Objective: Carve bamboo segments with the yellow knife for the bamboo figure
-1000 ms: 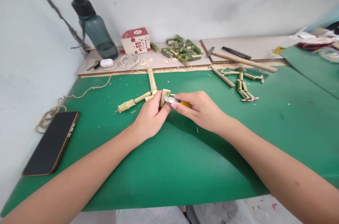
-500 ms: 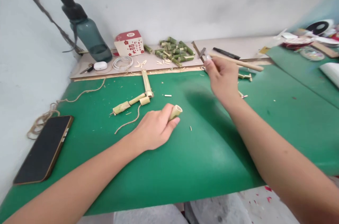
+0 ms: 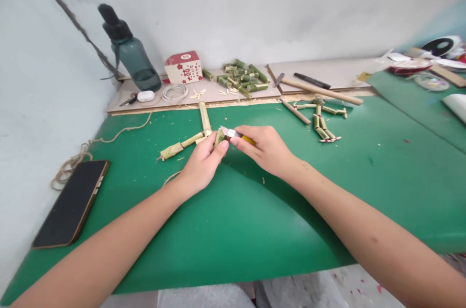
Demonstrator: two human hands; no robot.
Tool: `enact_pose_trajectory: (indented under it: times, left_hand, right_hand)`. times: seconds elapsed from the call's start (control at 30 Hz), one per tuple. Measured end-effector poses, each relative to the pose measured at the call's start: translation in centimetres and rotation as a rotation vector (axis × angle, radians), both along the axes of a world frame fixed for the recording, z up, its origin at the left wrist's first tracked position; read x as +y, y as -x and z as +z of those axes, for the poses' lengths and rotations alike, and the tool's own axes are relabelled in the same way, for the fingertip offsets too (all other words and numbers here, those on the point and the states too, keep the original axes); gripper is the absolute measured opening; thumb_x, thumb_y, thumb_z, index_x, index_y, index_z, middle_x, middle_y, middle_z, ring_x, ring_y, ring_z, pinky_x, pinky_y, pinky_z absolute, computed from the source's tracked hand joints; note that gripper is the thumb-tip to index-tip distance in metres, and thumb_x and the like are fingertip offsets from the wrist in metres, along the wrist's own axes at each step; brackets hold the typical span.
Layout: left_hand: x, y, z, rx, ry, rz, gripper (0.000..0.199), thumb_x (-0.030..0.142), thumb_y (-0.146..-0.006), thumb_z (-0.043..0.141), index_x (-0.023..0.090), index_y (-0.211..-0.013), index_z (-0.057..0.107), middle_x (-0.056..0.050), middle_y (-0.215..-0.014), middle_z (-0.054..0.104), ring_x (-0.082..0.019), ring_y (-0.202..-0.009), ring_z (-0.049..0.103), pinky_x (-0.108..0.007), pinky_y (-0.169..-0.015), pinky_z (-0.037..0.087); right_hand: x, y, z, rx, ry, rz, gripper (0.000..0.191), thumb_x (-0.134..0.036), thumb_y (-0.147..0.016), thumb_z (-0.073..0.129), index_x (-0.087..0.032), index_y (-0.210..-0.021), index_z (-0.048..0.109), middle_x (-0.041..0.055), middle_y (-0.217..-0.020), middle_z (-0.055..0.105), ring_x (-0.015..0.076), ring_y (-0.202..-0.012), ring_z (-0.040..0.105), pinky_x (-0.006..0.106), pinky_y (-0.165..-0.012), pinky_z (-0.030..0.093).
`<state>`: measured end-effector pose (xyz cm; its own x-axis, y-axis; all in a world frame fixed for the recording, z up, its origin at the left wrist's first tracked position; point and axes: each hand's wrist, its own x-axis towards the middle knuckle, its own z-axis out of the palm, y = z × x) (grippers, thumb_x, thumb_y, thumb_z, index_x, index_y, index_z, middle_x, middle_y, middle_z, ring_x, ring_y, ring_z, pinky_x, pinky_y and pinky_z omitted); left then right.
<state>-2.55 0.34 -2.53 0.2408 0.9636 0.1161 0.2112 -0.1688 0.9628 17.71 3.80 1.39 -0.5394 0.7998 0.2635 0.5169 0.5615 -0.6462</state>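
Note:
My left hand [image 3: 202, 160] is closed around a short green bamboo piece [image 3: 219, 137], whose upper end sticks out past the thumb. In my right hand [image 3: 262, 149] is a utility knife [image 3: 233, 133] with a yellow handle, its blade at the end of the bamboo piece. Whether the blade cuts into it I cannot tell. Just behind my left hand lies a tied assembly of bamboo pieces [image 3: 204, 116], partly covered by the hand. A jointed bamboo figure [image 3: 320, 121] lies beyond my right hand.
Cut bamboo pieces [image 3: 242, 75] are heaped on the back ledge beside a red and white box [image 3: 184, 68]. A hammer [image 3: 316, 89] and a black pen [image 3: 312, 80] lie to the right. A bottle [image 3: 136, 63] and a phone [image 3: 71, 203] are on the left.
My right hand has come from the back ledge to my left hand and now holds the utility knife. The bamboo piece has moved up and left. The jointed figure is now uncovered.

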Motion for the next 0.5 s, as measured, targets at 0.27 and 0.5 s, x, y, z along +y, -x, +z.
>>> enact_pose_trajectory:
  times: [0.27,0.5]
  left_hand:
    - [0.07,0.15,-0.13,-0.154,0.121,-0.052,0.033,0.055,-0.1,0.054,0.022,-0.098,0.054,0.002,-0.075,0.045,-0.011,-0.06,0.038,-0.025,-0.052,0.03]
    - [-0.31,0.14,0.3,-0.038,-0.001,-0.015,0.035,0.057,-0.101,0.049,0.022,-0.103,0.051,0.001,-0.079,0.048,-0.012,-0.065,0.042,-0.025,-0.058,0.038]
  right_hand:
    - [-0.39,0.25,0.0,0.002,-0.001,0.036,0.038,-0.049,-0.106,0.049,-0.017,-0.095,0.068,-0.0006,-0.072,0.059,0.0125,-0.063,0.044,0.027,-0.062,0.03]
    - [-0.51,0.27,-0.12,0.015,0.003,0.095,0.039,-0.051,-0.106,0.05,-0.017,-0.096,0.068,-0.001,-0.071,0.06,0.0118,-0.061,0.042,0.026,-0.062,0.031]
